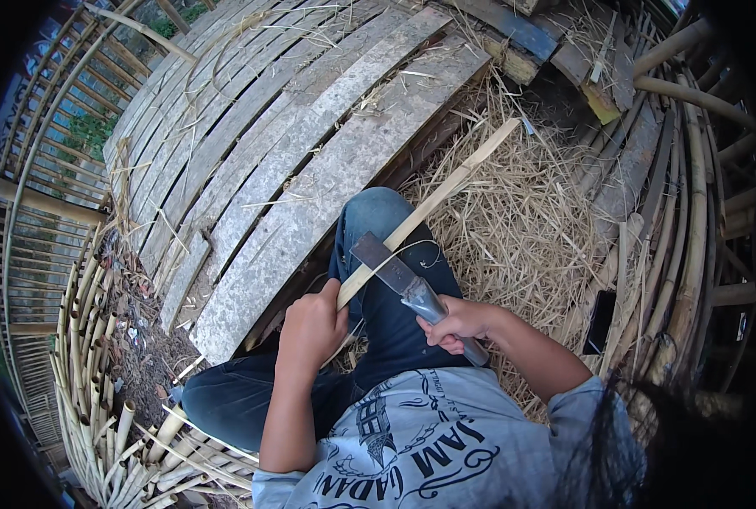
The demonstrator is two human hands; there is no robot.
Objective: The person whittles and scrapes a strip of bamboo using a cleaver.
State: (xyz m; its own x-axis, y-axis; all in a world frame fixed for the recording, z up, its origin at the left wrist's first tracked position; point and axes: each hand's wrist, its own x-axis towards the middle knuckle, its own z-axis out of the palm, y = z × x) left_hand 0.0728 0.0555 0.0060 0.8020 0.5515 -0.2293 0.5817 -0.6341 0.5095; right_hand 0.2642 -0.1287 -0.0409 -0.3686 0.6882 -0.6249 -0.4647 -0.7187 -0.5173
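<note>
Nearest us, our right hand (461, 324) clamps the grey metal handle of a broad flat-bladed knife (386, 265). Left of it, our left hand (313, 327) grips a long pale bamboo strip (446, 197) running far-right over straw shavings (522, 229).

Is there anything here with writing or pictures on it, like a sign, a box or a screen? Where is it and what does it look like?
Shirt print: dark lettering and a drawn picture on the person's grey shirt, bottom middle.
Dark flat slab: lying in the straw at right, black, rectangular; possibly a phone, its screen unlit.
Banner: far left edge behind the bamboo fence, dark with pale lettering, too blurred to tell more.
No boxes or packages in view.
</note>
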